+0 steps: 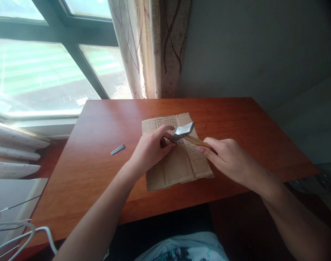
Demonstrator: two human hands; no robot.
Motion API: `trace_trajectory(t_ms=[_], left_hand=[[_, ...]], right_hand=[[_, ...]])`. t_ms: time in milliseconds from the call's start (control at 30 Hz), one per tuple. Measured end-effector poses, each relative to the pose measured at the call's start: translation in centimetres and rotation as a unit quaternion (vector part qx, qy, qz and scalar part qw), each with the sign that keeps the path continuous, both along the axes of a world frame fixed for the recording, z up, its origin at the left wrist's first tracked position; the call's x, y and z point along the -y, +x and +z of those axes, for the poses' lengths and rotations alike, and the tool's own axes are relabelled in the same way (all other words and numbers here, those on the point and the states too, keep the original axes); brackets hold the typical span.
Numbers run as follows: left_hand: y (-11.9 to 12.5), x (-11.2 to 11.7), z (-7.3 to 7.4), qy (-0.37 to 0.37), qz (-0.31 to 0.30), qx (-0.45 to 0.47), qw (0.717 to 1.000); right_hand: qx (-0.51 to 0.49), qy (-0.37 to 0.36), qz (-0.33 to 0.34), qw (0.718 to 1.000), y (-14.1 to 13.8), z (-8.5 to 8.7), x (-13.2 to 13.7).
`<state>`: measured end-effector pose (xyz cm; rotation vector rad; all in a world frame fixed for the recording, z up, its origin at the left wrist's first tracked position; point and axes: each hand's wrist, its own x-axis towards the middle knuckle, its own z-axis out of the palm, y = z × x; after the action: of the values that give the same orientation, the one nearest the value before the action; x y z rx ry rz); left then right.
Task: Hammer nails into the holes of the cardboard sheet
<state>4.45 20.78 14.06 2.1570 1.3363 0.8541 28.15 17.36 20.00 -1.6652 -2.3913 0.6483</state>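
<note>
Clasping a wooden-handled hammer (185, 131), the right hand (229, 157) is risking, through a skewed swing, bruising the curled left hand (154, 145) opposite it, whose grip I cannot tell.

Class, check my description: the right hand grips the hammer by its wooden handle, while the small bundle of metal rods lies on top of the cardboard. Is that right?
Not quite: the metal rods lie on the table, left of the cardboard, as the head view shows. The right hand does grip the hammer by its wooden handle.
</note>
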Motion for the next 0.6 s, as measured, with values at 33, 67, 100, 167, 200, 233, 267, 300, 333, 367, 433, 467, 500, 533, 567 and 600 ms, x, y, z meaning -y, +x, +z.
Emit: trace_trajectory(t_ms=[33,67,100,167,200,233,267,300,333,367,433,467,500,533,567,600], left_hand=[[0.00,-0.01,0.00,0.001,0.000,0.000,1.000],[0.01,-0.02,0.02,0.001,0.000,-0.002,1.000],[0.03,-0.03,0.06,0.001,0.001,-0.004,1.000],[0.06,-0.03,0.15,-0.003,0.003,-0.008,1.000],[0.07,-0.02,0.19,-0.005,0.002,-0.009,1.000],[0.08,-0.01,0.21,-0.005,0.001,-0.010,1.000],[0.08,-0.01,0.22,-0.004,0.001,-0.010,1.000],[0.07,0.00,0.21,-0.001,0.001,-0.010,1.000],[0.06,0.00,0.20,0.001,0.001,-0.010,1.000],[0.05,0.00,0.19,0.003,0.003,-0.009,1.000],[0.04,0.00,0.19,0.002,0.003,-0.010,1.000],[0.04,-0.01,0.20,-0.001,0.001,-0.011,1.000],[0.03,-0.01,0.22,-0.003,0.002,-0.013,1.000],[0.03,0.00,0.23,-0.004,0.002,-0.015,1.000],[0.03,0.00,0.24,-0.005,0.002,-0.016,1.000],[0.02,0.01,0.23,-0.005,0.001,-0.015,1.000]], right_hand=[[0.000,-0.001,0.000,1.000,0.02,-0.06,0.01],[0.000,-0.002,0.000,1.000,0.04,-0.13,0.01],[0.002,-0.002,0.002,1.000,0.06,-0.20,0.02],[0.008,-0.001,0.005,1.000,0.06,-0.32,0.05],[0.011,-0.001,0.005,1.000,0.05,-0.34,0.07],[0.012,-0.002,0.004,1.000,0.04,-0.32,0.09],[0.010,-0.003,0.003,1.000,0.03,-0.29,0.12],[0.006,-0.004,0.001,1.000,0.02,-0.25,0.15],[0.002,-0.005,-0.002,1.000,0.01,-0.21,0.18],[-0.001,-0.005,-0.003,1.000,0.01,-0.20,0.19],[-0.001,-0.002,-0.002,1.000,0.02,-0.27,0.18],[0.002,0.000,0.001,1.000,0.04,-0.34,0.16],[0.005,0.002,0.003,1.000,0.06,-0.41,0.14],[0.004,0.002,0.004,1.000,0.10,-0.46,0.12],[-0.001,0.003,0.004,1.000,0.16,-0.46,0.12],[-0.012,0.004,0.002,1.000,0.23,-0.41,0.12]])
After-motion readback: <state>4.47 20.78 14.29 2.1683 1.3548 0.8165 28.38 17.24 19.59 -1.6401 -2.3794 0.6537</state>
